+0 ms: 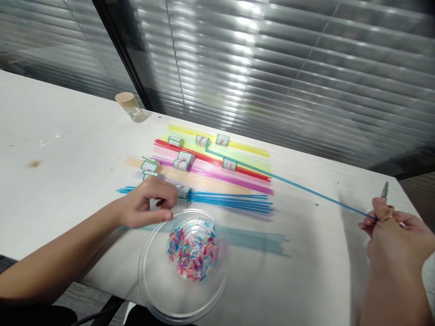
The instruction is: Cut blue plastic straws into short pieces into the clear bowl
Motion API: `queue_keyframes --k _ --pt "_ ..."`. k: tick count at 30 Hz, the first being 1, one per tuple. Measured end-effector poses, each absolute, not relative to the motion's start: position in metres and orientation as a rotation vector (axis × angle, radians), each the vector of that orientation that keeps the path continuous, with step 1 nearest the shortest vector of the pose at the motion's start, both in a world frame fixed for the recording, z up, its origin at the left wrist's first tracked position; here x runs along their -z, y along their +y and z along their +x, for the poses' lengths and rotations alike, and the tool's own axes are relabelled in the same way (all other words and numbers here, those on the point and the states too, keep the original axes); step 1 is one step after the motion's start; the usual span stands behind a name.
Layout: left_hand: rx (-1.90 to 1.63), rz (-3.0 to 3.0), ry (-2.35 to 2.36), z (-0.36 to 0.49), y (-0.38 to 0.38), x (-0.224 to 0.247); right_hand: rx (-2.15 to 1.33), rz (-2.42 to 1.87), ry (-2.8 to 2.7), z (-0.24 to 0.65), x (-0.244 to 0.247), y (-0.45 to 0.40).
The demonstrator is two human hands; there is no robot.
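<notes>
My left hand (149, 203) is loosely curled above the blue straw bundle (227, 200), near the bowl's upper left rim. A gap shows between its thumb and bent fingers, with nothing seen in it. At the far right, my right hand (390, 231) is closed on one end of a long, thin blue straw (299, 185). That straw stretches left across the bundles. A pointed metal tip (385, 190) sticks up from the same hand; the rest of that tool is hidden. A clear round bowl (152, 290) contains short red, blue and clear cut pieces (193, 253).
Bundles of yellow (251, 148), red (253, 172), purple (238, 182) and pale teal straws (254, 240) lie across the white table (61, 131), several with paper bands. A lidded jar (131, 107) stands at the back, before window blinds (278, 59).
</notes>
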State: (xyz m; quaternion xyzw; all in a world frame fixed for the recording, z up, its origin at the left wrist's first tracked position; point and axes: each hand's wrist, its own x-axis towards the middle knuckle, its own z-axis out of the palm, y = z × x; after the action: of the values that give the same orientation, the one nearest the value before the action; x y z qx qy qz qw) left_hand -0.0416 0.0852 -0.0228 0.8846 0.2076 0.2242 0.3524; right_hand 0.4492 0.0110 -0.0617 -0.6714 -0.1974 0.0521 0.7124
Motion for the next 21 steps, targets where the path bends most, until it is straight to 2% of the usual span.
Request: queue_keyframes --k 3,5,13,21 --pt "-0.294 2.107 0.599 -0.034 0.071 0.014 -0.188 -1.508 -0.418 0.442 0.063 0.013" --pt "-0.247 1.999 0.681 -0.03 0.064 0.011 -0.247 -1.513 -0.392 0.436 0.06 0.013" --pt "-0.655 1.463 0.841 -0.026 0.059 0.032 -0.387 -1.472 -0.452 0.404 0.057 0.015" --pt "-0.628 1.78 0.95 -0.024 0.053 0.025 -0.382 -1.435 -0.613 0.355 0.051 0.016"
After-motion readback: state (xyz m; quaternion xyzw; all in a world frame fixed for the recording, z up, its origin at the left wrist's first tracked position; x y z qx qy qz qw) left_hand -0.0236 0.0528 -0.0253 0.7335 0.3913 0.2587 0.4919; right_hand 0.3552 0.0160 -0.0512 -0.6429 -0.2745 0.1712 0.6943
